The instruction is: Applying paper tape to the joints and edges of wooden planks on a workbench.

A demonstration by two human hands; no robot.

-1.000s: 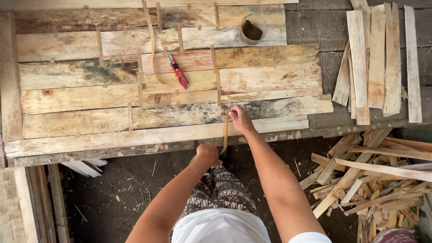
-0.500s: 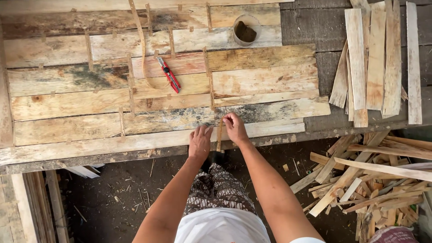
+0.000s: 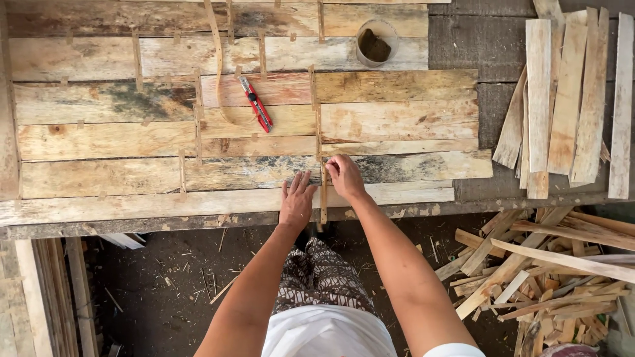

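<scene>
The bench (image 3: 456, 39) fills the upper part of the head view, its dark top mostly covered by a panel of weathered planks (image 3: 397, 119) laid side by side and running left to right. The panel reaches from the bench's left edge to well past its middle, and its nearest plank lies along the front edge. Thin strips are woven up and down through the planks at several places.

On the right end of the bench a stack of loose slats (image 3: 569, 99) lies pointing away from the person, some leaning over one another. Below the front edge, at the right, a heap of scrap wood (image 3: 542, 264) lies on the dark dirt floor (image 3: 165, 284).

Near the far edge of the bench, on the panel, stands a round cup (image 3: 375, 41) with something dark inside. Left of the panel's middle lies a red utility knife (image 3: 255, 103), slanted, beside a long curved strip.

At the front edge, about midway along the bench, a thin wooden strip (image 3: 323, 201) stands across the two nearest planks, its lower end hanging just past the edge. The right hand (image 3: 345, 177) has its fingers curled and pinches the strip's upper end where it meets the seam between planks. The left hand (image 3: 296, 200) lies just beside the strip on its left, palm down with fingers spread, pressed flat on the nearest planks.
</scene>
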